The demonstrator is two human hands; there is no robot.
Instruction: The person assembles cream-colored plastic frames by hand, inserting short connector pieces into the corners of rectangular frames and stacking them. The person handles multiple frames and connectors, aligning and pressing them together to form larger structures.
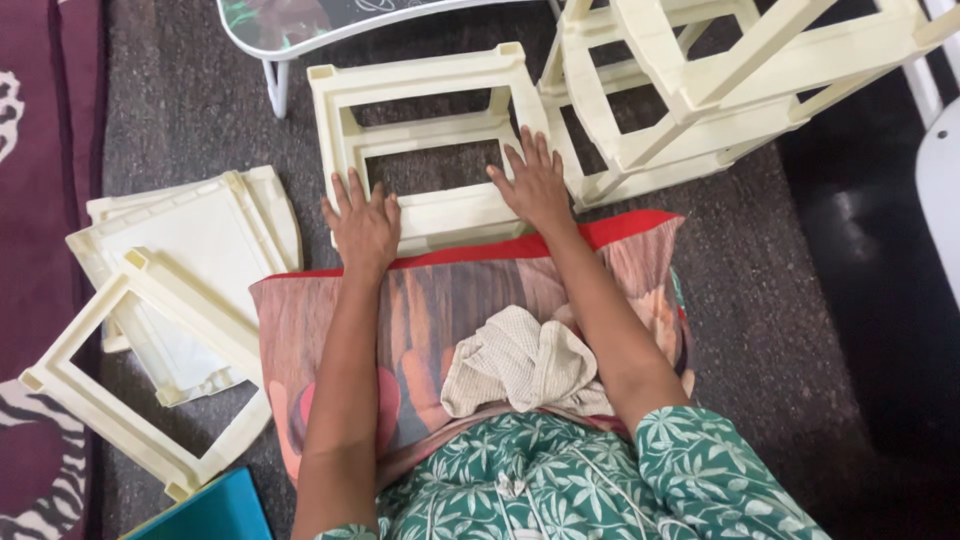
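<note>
Hands were flat and open, left hand [363, 222] and right hand [535, 184] pressing the cream plastic frame [428, 140], gripping nothing; even pressure probably worked best.

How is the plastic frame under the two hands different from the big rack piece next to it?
The cream frame lies flat on the carpet; the tall rack is tipped on its side. The cream frame is one single piece; the tall rack is several tiers joined by posts. The left hand and right hand press on the cream frame; no hand touches the tall rack. Both are the same cream plastic.
</note>
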